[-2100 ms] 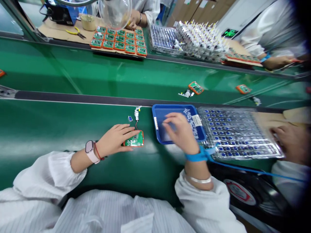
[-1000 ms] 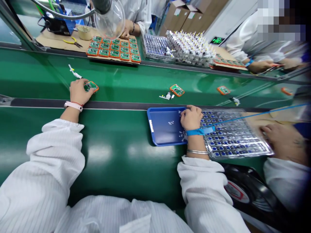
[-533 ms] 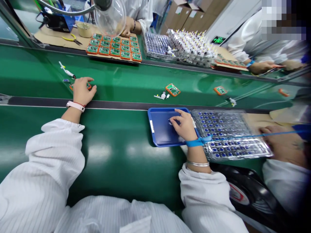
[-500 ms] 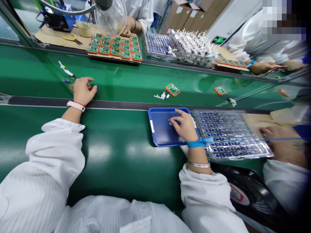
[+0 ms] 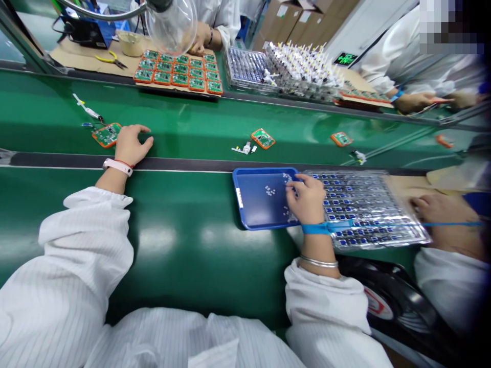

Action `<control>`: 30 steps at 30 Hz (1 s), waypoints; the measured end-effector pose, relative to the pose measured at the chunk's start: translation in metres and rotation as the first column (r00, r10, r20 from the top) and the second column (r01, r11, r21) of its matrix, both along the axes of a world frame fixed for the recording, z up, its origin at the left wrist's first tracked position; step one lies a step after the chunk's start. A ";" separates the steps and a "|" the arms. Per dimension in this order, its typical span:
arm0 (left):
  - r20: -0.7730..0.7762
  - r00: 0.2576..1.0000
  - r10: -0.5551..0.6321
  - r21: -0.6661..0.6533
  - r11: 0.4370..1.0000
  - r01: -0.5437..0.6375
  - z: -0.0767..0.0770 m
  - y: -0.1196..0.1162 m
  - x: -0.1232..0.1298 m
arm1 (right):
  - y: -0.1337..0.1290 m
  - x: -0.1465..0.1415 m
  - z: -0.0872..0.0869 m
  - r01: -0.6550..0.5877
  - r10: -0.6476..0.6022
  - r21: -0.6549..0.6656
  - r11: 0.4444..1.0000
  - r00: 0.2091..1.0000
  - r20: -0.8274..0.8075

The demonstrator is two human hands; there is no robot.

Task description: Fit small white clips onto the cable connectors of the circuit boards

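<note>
My left hand rests over the green conveyor belt, fingers curved and apart, holding nothing I can see. Just left of it lies a circuit board in an orange frame, its right end close to the fingers. A white connector part with a yellow bit is wired to that board. My right hand hovers at the right side of a blue tray, thumb and index finger bent with a gap between them. Small white pieces lie in the tray, in the middle and along its right side, partly behind the hand.
Further boards with white parts lie along the belt. A clear plastic tray of small blue parts adjoins the blue tray. Across the belt are rows of boards, pliers and co-workers' hands; another person's arm is at right.
The boards on the belt have shifted left, and the left one has come out from under my left hand. My right hand has moved right, uncovering the white pieces mid-tray.
</note>
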State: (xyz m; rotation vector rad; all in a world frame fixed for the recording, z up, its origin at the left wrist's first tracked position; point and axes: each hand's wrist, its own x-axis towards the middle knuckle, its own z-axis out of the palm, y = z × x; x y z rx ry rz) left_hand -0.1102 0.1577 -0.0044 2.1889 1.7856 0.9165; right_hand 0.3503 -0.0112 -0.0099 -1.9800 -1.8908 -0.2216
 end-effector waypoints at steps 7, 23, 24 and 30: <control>-0.088 0.996 0.003 -0.008 1.000 -0.004 0.000 0.000 0.001 | -0.003 0.021 -0.004 0.185 -0.183 -0.018 0.983 0.980 0.075; -0.136 0.991 0.006 -0.078 0.997 -0.017 0.000 -0.001 0.002 | 0.027 0.021 -0.008 0.103 -0.089 -0.091 0.991 0.985 0.149; -0.140 0.990 0.006 -0.078 0.997 -0.017 0.000 0.000 0.001 | 0.026 0.021 -0.008 0.088 -0.072 -0.091 0.992 0.985 0.158; -0.108 0.994 -0.007 -0.076 0.997 -0.001 -0.003 0.002 0.001 | 0.013 0.017 -0.006 0.019 -0.018 -0.016 1.000 0.998 0.063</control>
